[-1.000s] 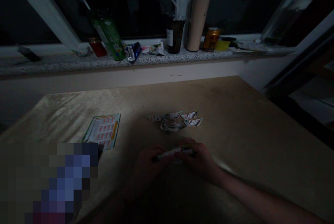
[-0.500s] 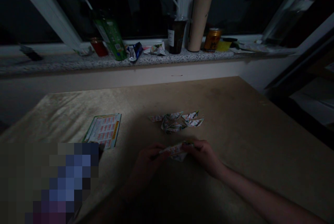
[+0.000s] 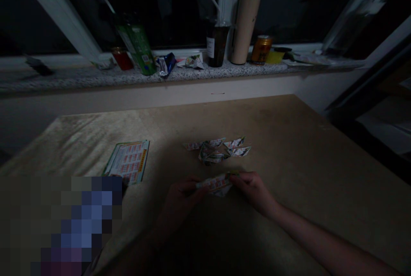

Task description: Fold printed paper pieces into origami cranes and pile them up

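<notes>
The scene is dim. My left hand (image 3: 181, 199) and my right hand (image 3: 253, 190) each pinch an end of a small folded piece of printed paper (image 3: 217, 184), held just above the tan table (image 3: 289, 139). Both hands are closed on it. Just beyond the hands lies a little pile of several folded paper shapes (image 3: 216, 149) in the same print. To the left of the hands a flat printed sheet (image 3: 127, 161) with a green border rests on the table.
A stone window sill (image 3: 80, 76) runs along the back with a green bottle (image 3: 135, 44), a red jar (image 3: 121, 58), wrappers (image 3: 167, 64), a dark cup with a straw (image 3: 216, 42), a tall beige tumbler (image 3: 245, 19) and a gold can (image 3: 260, 49). A blurred patch covers the lower left.
The folded paper has opened into a wider, pointed shape between my fingers, and my right hand has shifted slightly to the right. The pile and the sheet have not moved.
</notes>
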The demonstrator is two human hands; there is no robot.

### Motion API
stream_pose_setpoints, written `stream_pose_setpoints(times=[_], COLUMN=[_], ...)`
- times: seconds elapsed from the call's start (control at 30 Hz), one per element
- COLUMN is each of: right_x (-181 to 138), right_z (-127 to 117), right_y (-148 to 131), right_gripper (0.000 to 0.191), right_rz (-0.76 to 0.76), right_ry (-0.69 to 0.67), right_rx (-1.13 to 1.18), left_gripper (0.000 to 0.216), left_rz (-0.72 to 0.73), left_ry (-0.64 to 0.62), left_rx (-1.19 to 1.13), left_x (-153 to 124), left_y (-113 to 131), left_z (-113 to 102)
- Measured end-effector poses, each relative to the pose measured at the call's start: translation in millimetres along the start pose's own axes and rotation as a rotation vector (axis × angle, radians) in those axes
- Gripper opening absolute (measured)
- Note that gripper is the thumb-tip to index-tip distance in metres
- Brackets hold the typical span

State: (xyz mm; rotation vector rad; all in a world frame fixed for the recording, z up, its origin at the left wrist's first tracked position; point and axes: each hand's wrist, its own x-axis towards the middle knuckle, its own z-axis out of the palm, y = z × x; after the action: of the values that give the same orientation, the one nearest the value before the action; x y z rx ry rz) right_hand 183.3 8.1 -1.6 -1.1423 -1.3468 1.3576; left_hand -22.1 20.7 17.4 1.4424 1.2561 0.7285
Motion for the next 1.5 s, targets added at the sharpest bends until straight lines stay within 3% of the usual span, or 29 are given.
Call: stream_pose_setpoints(times=[0.23, 0.43, 0.57, 0.7, 0.77, 0.9, 1.0, 1.07, 1.17, 1.27, 1.4, 1.5], right_x=[1, 1, -4, -7, -8, -9, -9, -10, -10, -11, -12, -11], right_z=[-5, -6, -2, 0, 0, 2, 4, 5, 5, 4, 5, 5], right_y=[7, 2, -2, -5, -5, -5, -5, -5, -5, -3, -3, -5], right_gripper=[0.043, 0.033, 0.035, 0.008, 0.017, 0.028, 0.033, 0.035, 0.035, 0.036, 0.035, 0.034], right_rz=[0.07, -0.133, -0.104, -0.138, -0.157, -0.165, -0.208, -0.228, -0.235, -0.25, -0.24, -0.147], right_ry=[-0.028, 0.13, 0.245, 0.223, 0.203, 0.144, 0.096, 0.06, 0.011, -0.022, -0.019, 0.036], right_rx=[0.191, -0.164, -0.215, -0.193, -0.176, -0.163, -0.184, -0.2, -0.201, -0.182, -0.171, -0.077], left_gripper=[0.021, 0.018, 0.017, 0.022, 0.026, 0.044, 0.037, 0.035, 0.026, 0.027, 0.031, 0.029], left_rz=[0.072, 0.031, 0.013, 0.154, 0.234, 0.136, -0.049, -0.115, -0.214, -0.283, -0.294, -0.258], left_ry=[0.036, 0.098, 0.113, 0.039, 0.031, 0.014, -0.044, 0.004, 0.052, 0.008, -0.024, -0.046], left_rx=[0.036, -0.04, -0.053, -0.128, -0.162, -0.142, -0.5, -0.57, -0.515, -0.479, -0.341, -0.254], left_x=[1, 3, 2, 2, 3, 2, -3, -5, -6, -6, -9, -10], left_y=[-5, -7, -6, -7, -7, -3, 0, 0, -3, -6, -3, 1], left_z=[-3, -1, -2, -3, -2, 6, 13, 16, 17, 18, 17, 16])
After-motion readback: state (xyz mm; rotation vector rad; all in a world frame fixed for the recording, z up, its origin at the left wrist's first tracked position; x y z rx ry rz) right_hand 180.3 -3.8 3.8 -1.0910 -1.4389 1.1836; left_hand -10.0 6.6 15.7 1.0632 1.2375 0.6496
